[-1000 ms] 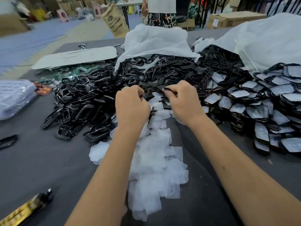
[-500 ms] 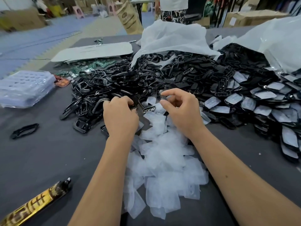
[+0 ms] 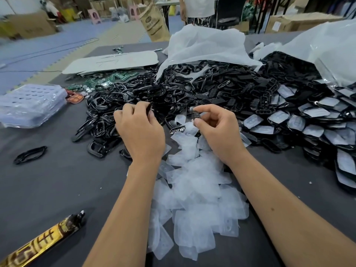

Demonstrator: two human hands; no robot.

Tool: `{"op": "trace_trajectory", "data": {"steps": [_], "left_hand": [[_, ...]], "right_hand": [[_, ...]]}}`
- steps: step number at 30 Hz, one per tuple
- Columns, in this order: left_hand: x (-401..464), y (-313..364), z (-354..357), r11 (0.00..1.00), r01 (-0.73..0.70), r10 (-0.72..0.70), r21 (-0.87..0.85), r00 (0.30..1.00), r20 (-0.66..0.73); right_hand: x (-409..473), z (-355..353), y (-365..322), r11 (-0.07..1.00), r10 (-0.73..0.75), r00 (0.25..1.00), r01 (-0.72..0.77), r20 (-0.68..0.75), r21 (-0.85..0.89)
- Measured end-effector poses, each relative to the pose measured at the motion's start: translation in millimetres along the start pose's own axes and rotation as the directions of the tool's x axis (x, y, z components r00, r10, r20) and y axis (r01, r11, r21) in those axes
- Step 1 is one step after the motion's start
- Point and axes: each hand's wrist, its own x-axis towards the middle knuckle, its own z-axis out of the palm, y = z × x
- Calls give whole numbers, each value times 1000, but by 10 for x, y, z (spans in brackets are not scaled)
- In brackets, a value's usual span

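Nearest, at lower left on the grey table (image 3: 57, 185): gold-and-black printed tube (image 3: 38, 245), lying slantwise. Centre foreground: loose heap of translucent white film pieces (image 3: 194, 205), running up between the forearms to the hands. Above it, left hand (image 3: 140, 130), fingers curled, gripping a slim black piece (image 3: 149, 108) at the fingertips; piece mostly hidden, shape not discernible. Beside and apart from it, right hand (image 3: 217, 130), thumb and forefinger pinching a small black plastic part (image 3: 196, 115): glossy, rounded in outline, pale openings in its face, held upright just above the far end of the film heap; remaining fingers curled. Between the hands, on the films: short black strip with chrome characters (image 3: 177, 130). Left of the hands: single black ring (image 3: 30, 154) and clear blister tray (image 3: 28, 105). Behind: broad pile of glossy black frames (image 3: 134, 97); to the right, stacked black shells faced with film (image 3: 317, 128). Farther back: green circuit boards (image 3: 107, 79), flat white card (image 3: 113, 61), white bag (image 3: 206, 47).
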Motion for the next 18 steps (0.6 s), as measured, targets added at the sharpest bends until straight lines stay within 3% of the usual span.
{"op": "trace_trajectory", "data": {"steps": [2,4,6,8,15,18], "left_hand": [[2,26,1,987,-48,47,-151,999,-11],[-5,68,21,940,2,17,-341,998,54],[-28,143,36,790,232,-104,-567,963,250],[-42,181,66,642,390,-148,-660,908,392],[-61,96,212,807,300,-55,-509,896,441],[-61,109,230,804,298,-55,-515,899,435]], "right_hand": [[-5,1,-8,1000,10,1000,-10,12,20],[-8,-2,-21,999,18,999,-20,27,50],[-12,-5,-32,997,19,999,-22,34,72],[-20,-9,-45,996,12,999,-15,31,83],[-23,-14,-59,996,-4,1000,2,23,92],[-19,9,-51,998,-3,1000,2,5,68]]}}
